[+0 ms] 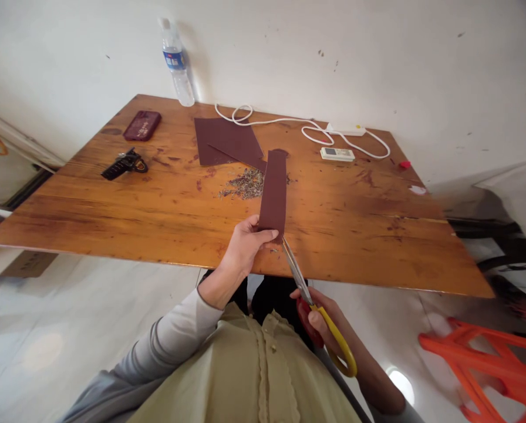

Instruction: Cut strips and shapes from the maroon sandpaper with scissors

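Note:
A long dark maroon strip [274, 191] is pinched at its lower end by my left hand [245, 244], thumb on top. My right hand [329, 317] is closed round the scissors [299, 276], which have one yellow and one red handle. Their blade tips are at the strip's lower right corner. Beyond the strip, a pile of small cut shreds [246, 184] lies on the wooden table [157, 217]. A larger maroon sheet [223, 141] lies behind the pile, with a narrow maroon piece [239, 157] across it.
At the back stand a plastic bottle [177, 67] and a white cable [280, 120] with a power strip [346, 128]. A remote [337, 154] lies right; a phone [142, 126] and black hair clip [124, 164] lie left. An orange stool [487, 358] is at the lower right.

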`<action>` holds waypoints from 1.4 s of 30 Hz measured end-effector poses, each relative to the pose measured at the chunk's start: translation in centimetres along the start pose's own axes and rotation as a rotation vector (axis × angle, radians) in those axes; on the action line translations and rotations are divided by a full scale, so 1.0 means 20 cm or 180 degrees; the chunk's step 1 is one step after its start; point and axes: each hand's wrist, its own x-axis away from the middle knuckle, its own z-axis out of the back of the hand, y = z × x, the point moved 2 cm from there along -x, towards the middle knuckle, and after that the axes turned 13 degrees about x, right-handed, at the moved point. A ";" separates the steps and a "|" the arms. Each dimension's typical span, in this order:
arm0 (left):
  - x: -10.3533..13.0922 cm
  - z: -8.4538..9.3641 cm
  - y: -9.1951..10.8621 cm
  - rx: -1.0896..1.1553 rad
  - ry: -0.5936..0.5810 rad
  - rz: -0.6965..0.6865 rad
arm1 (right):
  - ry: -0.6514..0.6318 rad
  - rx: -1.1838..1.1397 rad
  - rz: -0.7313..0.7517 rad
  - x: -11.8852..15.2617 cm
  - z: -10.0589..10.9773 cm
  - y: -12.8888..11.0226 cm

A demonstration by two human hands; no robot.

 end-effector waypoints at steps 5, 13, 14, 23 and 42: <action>0.02 -0.03 -0.02 0.0086 0.0183 -0.0086 | 0.0438 0.0243 -0.0090 -0.01 -0.04 -0.01; 0.02 -0.03 -0.03 0.0269 0.0342 -0.0135 | 0.0437 0.0188 -0.0265 0.00 -0.06 0.01; 0.02 -0.03 -0.03 0.0258 0.0328 -0.0143 | 0.0427 0.0187 -0.0293 0.00 -0.06 0.01; 0.02 -0.02 -0.04 0.0226 0.0345 -0.0215 | 0.0531 0.0282 -0.0227 -0.03 -0.06 0.02; -0.03 0.03 -0.09 0.0191 0.0581 -0.0071 | 0.0928 0.0838 -0.0101 -0.07 -0.05 0.03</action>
